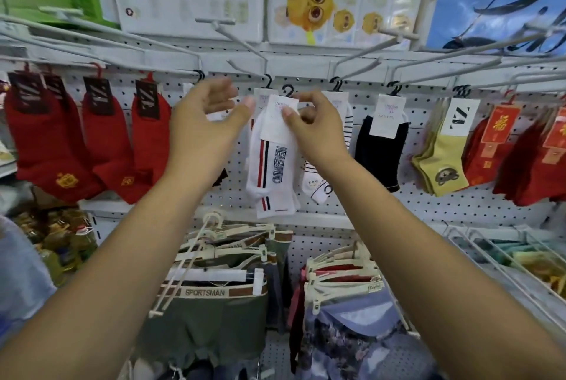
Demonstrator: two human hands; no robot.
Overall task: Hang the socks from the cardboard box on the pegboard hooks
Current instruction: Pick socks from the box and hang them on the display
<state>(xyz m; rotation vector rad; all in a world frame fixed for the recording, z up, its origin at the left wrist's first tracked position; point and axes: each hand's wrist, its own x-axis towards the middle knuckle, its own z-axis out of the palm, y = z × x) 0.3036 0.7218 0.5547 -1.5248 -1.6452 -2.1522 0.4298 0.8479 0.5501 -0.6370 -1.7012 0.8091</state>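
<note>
Closest to me, down under both arms, there's a rack of underwear on cream plastic hangers. The olive SPORTSMAN briefs [208, 312] sit below my left forearm, and a blue and floral bunch [352, 327] sits below my right.

Up at hand level, my right hand [315, 128] has the white sock pair [272, 171], the one with the red and navy stripes and block lettering down the side. My thumb and fingertips are pinching the top of its paper card [280, 122], so the socks dangle straight down from my fingers. My left hand [208, 122] is just to the left of that card with nothing in it. Its fingers are spread and loosely curved, and the thumb is pointing toward the card.

The sock's little black hanger hook [288, 91] pokes up right above my right fingers. Honestly I can't tell from here if it's caught on a wire peg [242, 42] or just floating in front of the pegboard [337, 245].

Behind my right hand hangs a white sock with thin black stripes [318, 186]. Further right there are black socks [381, 153], then yellow ones [441, 162], then red ones with gold cards [520, 171]. Out past my left hand there's a row of red socks [49, 147] with dark labels.

Way up top above my hands are tissue packs with a yellow cartoon monkey [309, 3].
</note>
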